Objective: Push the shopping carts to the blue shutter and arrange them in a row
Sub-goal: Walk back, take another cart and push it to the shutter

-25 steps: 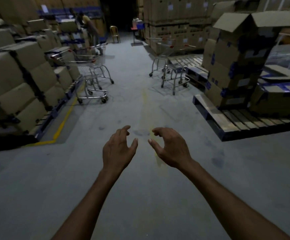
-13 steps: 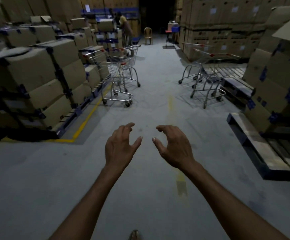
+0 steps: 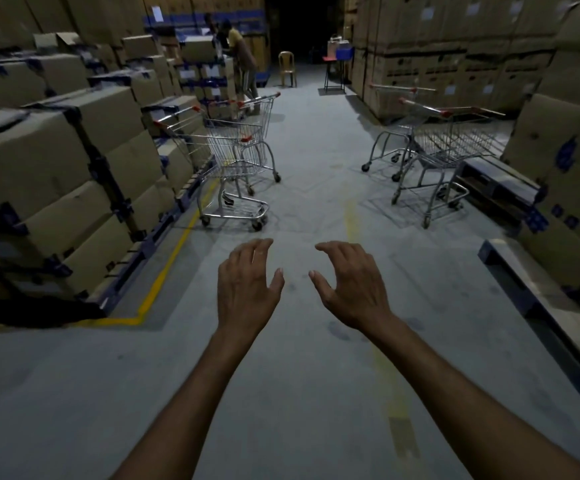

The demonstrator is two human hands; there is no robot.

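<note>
**Cart position relative to the hands: approach stage**

The nearest shopping cart (image 3: 236, 174) stands by the left edge of the aisle floor (image 3: 309, 188), just beside the yellow line (image 3: 164, 275) and the stacked cardboard boxes (image 3: 74, 174). Its long axis is judged to run obliquely across the aisle. The red-capped handle bar is seen at its upper left, on the box side, and the lower tray points toward the camera. A second cart (image 3: 259, 112) is parked close behind it. Two further carts (image 3: 449, 147) are grouped by the right edge of the floor, next to a pallet (image 3: 499, 188).

The nearest cart lies ahead of the fingers and slightly to the left, well apart from them. The left hand (image 3: 247, 282) is the nearer one; the right hand (image 3: 354, 285) is held beside it.

Both hands are extended palm-down with the fingers spread and loosely curled. Nothing is held by either.

No cart is yet gripped, so the task is judged to be at the approach. The handle must be reached by going round to the box side.

Another person (image 3: 241, 60) is seen far down the aisle.
</note>
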